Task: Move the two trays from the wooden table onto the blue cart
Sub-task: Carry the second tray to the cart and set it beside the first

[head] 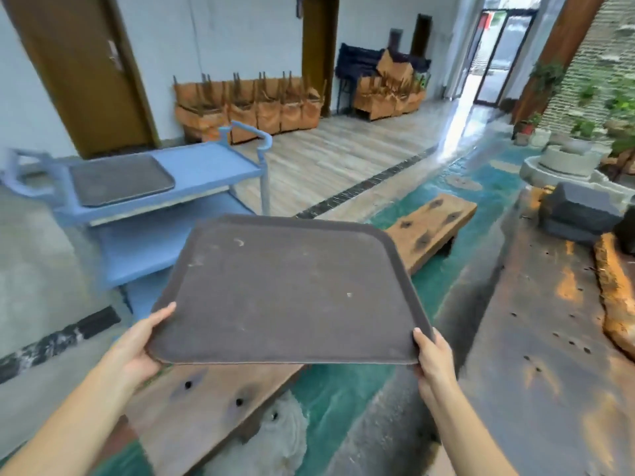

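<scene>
- Between the two hands, a dark tray [288,290] hangs in the air, carried flat with its far edge tipped slightly up and toward the blue cart [206,166].
- At its near left corner the left hand [137,348] clamps the rim, thumb lying on top and the fingers [151,364] curled out of sight beneath; the right hand [433,359] mirrors this at the near right corner, thumb on the rim. Both hands are closed on the tray, and a corner grip on each side keeps such a broad, thin sheet level.
- Beyond the left hand, well apart, the cart's top shelf already carries the other tray [120,180], lying flat at the shelf's left end. That leaves bare blue shelf just beside it, which I judge to be the spot meant for the held one.
- Well off to the right of the right hand, the long wooden desk [549,338] shows a dark, weathered top with orange grain and small holes; no tray is left on the part in view.
- Under the held tray runs a low wooden bench [431,228], a thick plank with dark knots, over a glossy green floor [343,383].
- Both trays are rounded rectangles with a raised lip and a matt, gritty brown-grey face, scuffed with pale marks; the cart looks like smooth moulded plastic with looped handles.
- By my reckoning the task is past half: one tray delivered, one in transit.
</scene>
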